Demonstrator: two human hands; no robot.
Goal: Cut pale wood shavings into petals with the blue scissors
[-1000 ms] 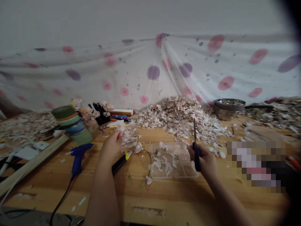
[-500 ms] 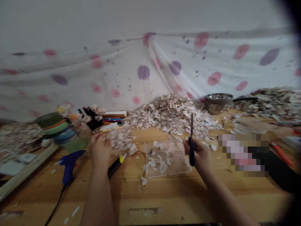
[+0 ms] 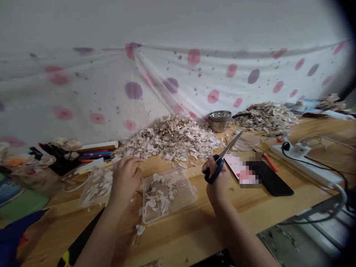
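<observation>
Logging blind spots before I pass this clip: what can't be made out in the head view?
In the head view:
Left hand: whether it holds anything, hidden by its back.
Cutter: far end, hidden by the left forearm.
Glue gun: part, cut off by the left edge.
Jar: left part, cut off likewise.
Phone: part of screen, pixelated over.

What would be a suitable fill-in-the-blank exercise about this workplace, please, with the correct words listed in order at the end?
1. The right hand holds a pair of ____ with dark blue handles.
2. The clear plastic tray lies ____ the right hand and the left hand.
3. The patterned sheet has large spots in two colours, pink and ____.
4. The power strip at the right is ____ in colour.

Missing words: scissors; between; purple; white.
</observation>
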